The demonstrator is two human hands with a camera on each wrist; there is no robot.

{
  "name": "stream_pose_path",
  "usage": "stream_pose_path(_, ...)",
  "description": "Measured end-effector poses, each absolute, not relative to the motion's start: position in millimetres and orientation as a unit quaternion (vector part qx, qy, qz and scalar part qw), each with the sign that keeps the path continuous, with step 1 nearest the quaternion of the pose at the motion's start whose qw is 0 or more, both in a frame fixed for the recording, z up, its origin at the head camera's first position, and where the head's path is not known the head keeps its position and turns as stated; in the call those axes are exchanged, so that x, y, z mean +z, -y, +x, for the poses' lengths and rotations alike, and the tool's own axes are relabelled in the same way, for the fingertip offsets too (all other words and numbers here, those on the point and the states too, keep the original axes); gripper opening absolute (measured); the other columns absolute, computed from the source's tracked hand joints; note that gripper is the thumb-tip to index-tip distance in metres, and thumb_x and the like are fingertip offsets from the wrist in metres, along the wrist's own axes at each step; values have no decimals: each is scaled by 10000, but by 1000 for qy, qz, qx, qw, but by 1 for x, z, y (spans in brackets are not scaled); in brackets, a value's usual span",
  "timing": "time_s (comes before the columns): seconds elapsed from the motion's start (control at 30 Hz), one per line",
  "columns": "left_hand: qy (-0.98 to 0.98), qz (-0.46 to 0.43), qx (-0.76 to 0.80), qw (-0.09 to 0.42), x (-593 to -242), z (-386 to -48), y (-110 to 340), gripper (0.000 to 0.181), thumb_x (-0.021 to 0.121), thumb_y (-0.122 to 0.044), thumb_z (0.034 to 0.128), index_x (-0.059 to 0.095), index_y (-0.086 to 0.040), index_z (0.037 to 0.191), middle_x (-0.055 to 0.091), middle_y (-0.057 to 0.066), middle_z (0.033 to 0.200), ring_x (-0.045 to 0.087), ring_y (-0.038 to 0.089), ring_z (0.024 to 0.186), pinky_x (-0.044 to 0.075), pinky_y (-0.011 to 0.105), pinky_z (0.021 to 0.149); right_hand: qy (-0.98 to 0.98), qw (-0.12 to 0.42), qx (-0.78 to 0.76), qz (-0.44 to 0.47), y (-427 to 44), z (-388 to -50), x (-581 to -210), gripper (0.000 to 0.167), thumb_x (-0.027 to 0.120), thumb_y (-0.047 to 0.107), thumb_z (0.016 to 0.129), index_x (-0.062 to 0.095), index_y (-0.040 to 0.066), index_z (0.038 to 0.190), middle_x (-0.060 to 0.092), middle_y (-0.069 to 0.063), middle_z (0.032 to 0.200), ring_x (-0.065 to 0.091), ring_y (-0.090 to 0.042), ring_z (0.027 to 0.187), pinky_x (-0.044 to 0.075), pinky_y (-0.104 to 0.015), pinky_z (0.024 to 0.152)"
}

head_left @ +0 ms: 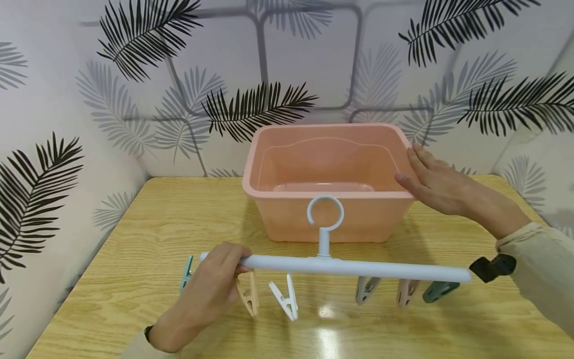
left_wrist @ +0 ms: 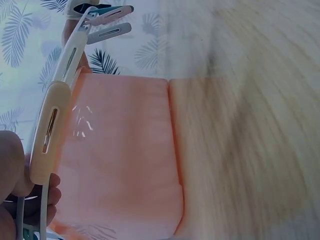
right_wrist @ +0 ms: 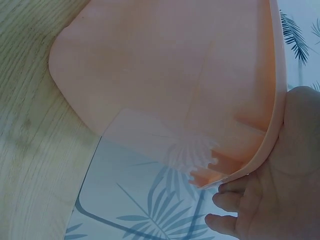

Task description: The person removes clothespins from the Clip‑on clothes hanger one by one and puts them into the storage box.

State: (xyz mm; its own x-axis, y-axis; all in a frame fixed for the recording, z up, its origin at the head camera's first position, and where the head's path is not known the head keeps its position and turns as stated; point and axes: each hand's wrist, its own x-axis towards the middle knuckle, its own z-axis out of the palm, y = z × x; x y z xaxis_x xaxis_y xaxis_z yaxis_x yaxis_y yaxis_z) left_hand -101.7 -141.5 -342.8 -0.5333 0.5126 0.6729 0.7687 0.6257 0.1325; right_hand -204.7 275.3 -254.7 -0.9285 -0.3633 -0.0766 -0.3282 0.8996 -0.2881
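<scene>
My left hand [head_left: 211, 285] grips the left part of a pale blue clip hanger [head_left: 367, 268], held level above the table in front of the basin. Its round hook points up. Several clothespins hang from the bar: a yellow clothespin [head_left: 249, 295] beside my fingers, a white clothespin [head_left: 287, 298], then grey, pink and dark green ones at the right, with a teal clothespin [head_left: 186, 273] at the far left. Behind it stands a pink plastic basin [head_left: 329, 219]. With fingers extended, my right hand [head_left: 441, 185] rests on the basin's right rim, also seen in the right wrist view.
The wood-grain table [head_left: 179, 214] carries the basin near its back edge. A leaf-patterned wall covering [head_left: 291, 60] rises behind the table and along its sides. The basin's visible inside shows only its bare pink floor and walls.
</scene>
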Motion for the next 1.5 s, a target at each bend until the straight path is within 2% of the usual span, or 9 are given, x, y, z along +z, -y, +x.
stream_pose_path(0.17,841,-376,-215,325,-337,-102,145,373,744,197,667,560,12,934,572,79,862,561,183,734,497,297,632,-973,66,-134,-177,-275,-205,-255,795,275,506,1029,-55,-42,1501,-145,-248,1562,-53,-487,1418,46,-652,1088)
stream_pose_path(0.27,835,-378,-219,334,-332,-102,147,389,727,228,657,560,14,936,571,79,869,557,179,734,498,289,628,-973,64,-130,-178,-275,-206,-255,796,264,508,1030,-52,-52,1498,-138,-263,1559,-44,-499,1413,54,-661,1080)
stream_pose_path(0.53,825,-385,-211,355,-318,-107,148,370,681,246,670,556,20,935,569,90,863,562,195,743,496,301,628,-975,58,-126,-176,-275,-206,-257,802,258,516,1029,-51,-58,1496,-121,-285,1553,-30,-509,1409,72,-676,1065)
stream_pose_path(0.77,823,-384,-208,363,-308,-111,147,324,661,232,699,561,33,935,575,108,868,565,220,750,499,329,642,-974,60,-139,-169,-274,-203,-255,798,270,526,1024,-55,-19,1508,-128,-242,1568,-25,-485,1421,80,-673,1070)
stream_pose_path(1.03,819,-385,-207,371,-299,-117,146,329,651,241,702,562,41,948,581,125,893,572,237,763,498,337,637,-971,57,-152,-173,-275,-203,-256,794,270,524,1025,-46,-20,1509,-131,-223,1573,-24,-479,1423,64,-654,1086)
stream_pose_path(1.33,815,-385,-210,379,-290,-124,148,322,636,249,698,559,55,944,589,149,903,580,261,767,504,344,636,-970,58,-152,-181,-274,-204,-257,778,257,499,1037,-51,-43,1501,-135,-253,1560,-21,-499,1413,68,-670,1076)
stream_pose_path(1.5,816,-383,-206,380,-285,-127,148,313,628,248,711,555,56,946,586,153,903,578,255,760,499,338,623,-969,49,-152,-190,-275,-207,-258,767,266,492,1039,-11,-51,1505,-82,-273,1563,19,-508,1410,102,-673,1069)
